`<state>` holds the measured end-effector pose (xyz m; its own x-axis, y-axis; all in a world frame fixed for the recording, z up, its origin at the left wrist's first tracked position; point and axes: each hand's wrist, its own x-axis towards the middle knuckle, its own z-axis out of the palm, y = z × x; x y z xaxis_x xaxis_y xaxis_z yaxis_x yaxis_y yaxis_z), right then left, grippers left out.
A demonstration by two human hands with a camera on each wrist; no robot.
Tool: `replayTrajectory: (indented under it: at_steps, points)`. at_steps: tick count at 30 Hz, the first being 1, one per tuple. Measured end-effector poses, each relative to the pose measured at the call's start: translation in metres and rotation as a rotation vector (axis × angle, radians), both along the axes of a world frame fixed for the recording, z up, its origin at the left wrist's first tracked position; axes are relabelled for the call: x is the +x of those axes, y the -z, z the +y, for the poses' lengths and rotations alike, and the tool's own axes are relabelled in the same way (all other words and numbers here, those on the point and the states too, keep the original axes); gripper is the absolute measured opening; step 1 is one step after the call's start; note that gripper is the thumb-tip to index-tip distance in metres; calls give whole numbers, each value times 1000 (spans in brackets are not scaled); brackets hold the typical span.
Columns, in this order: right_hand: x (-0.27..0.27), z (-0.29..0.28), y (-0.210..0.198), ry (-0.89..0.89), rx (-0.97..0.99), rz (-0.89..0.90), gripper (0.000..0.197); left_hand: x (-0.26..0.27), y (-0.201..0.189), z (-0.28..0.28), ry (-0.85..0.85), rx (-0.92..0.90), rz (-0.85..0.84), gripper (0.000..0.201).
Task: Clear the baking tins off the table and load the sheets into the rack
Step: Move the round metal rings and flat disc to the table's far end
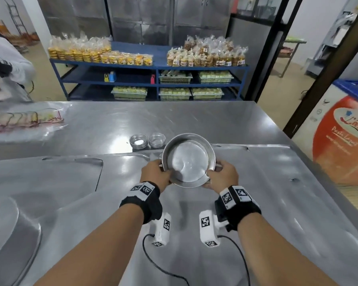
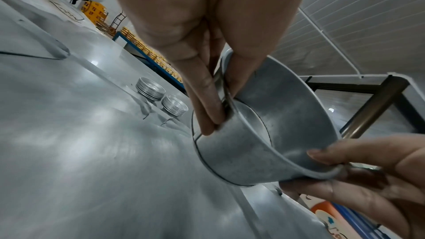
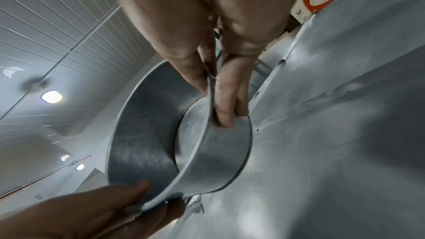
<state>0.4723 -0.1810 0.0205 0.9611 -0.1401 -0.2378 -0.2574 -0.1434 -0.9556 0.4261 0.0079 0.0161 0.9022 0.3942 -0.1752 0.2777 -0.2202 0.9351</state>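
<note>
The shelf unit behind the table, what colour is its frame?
Blue; the shelf unit shows best in the head view.

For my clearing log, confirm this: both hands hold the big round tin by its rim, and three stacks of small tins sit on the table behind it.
Not three: the head view shows two stacks of small tins. Both hands, left and right, do grip the big round tin by its rim.

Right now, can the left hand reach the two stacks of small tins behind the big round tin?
Probably not yet: the left hand and right hand both grip the big round tin, though the small tin stacks lie unobstructed.
</note>
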Motion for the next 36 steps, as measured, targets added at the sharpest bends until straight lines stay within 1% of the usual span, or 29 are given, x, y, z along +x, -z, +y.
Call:
replayTrajectory:
  at_steps: [5, 8, 11, 13, 16, 18, 21, 22, 24, 25, 26, 28, 29, 31, 32, 34, 36]
  points:
    - [85, 11, 10, -47, 81, 13, 46, 86, 18, 12, -19, 32, -3, 10]
    - [133, 19, 15, -76, 87, -19, 46, 135, 29, 20, -32, 75, -4, 15]
    - [178, 26, 24, -107, 75, -56, 44, 177, 29, 26, -31, 238, 9, 10]
    - [208, 31, 31, -129, 79, -73, 42, 203, 30, 32, -60, 231, -1, 10]
    - [243, 38, 37, -173, 113, -83, 37, 234, 35, 37, -90, 156, -15, 17]
    - [259, 39, 43, -189, 87, -93, 31, 248, 38, 40, -84, 125, -13, 21]
    - [276, 37, 55, -186, -29, -113, 24, 263, 50, 41, -73, 169, 17, 26]
    - [281, 37, 59, -179, -54, -113, 24, 267, 57, 41, -80, 167, 20, 27]
    - [287, 36, 65, -158, -89, -100, 31, 271, 63, 39, -88, 191, 29, 25]
    - [290, 36, 68, -158, -102, -91, 29, 273, 65, 38, -90, 211, 38, 25]
    - [294, 36, 71, -161, -112, -90, 24, 276, 68, 39, -94, 219, 33, 27]
    - [301, 35, 78, -164, -137, -114, 9, 279, 70, 40, -102, 163, 26, 35]
    - [304, 35, 80, -169, -161, -135, 11, 281, 72, 41, -107, 143, 23, 37]
    - [307, 33, 80, -189, -241, -159, 26, 287, 75, 43, -96, 141, 34, 35]
    - [307, 33, 80, -195, -259, -160, 28, 290, 77, 45, -90, 131, 37, 33]
    - [307, 31, 78, -178, -225, -138, 30, 291, 78, 45, -80, 121, 39, 36]
    - [308, 31, 77, -165, -221, -111, 33, 292, 79, 46, -81, 113, 34, 43]
